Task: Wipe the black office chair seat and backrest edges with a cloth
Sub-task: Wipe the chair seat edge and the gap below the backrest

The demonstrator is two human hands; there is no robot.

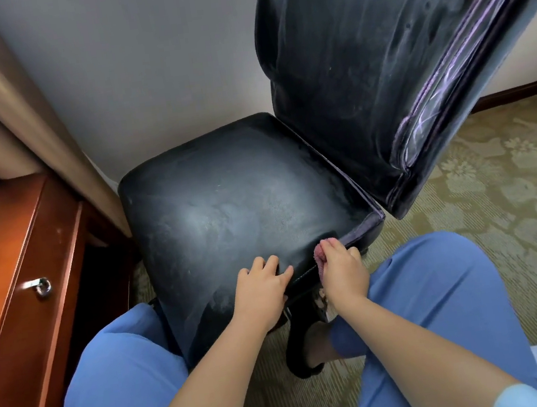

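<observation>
Right hand (pixel 339 271) pinching a small pink cloth (pixel 321 257), fingers curled round it, pressing it against the near edge of the seat (pixel 226 205) close to the back corner. Left hand (pixel 263 289) lying flat on the seat edge just beside it, fingers spread and straight, gripping nothing, likely bracing the chair.

Risks from here:
- Cloth bunching into a tight wad, so only a small patch touching the piping; likely leaving streaks along the seam.
- Chair sliding or tipping away on the carpet (pixel 481 195) if the bracing hand lifts while the other pushes.
- Dust getting pushed into the gap between seat and backrest (pixel 378 62) rather than lifted off.
- Cloth snagging on the stud trim under the edge, partly hidden by the hand.

Materials: seat and backrest looking like black leather or vinyl, padded, rounded corners, hazy grey film across most of both, darker strip near the hands probably already wiped. Glossy raised seam running down the backrest side. Cloth looking like terry, soft and nubbly. Wooden cabinet (pixel 13 271) to the left, polished, metal pull. Carpet patterned, low pile.
</observation>
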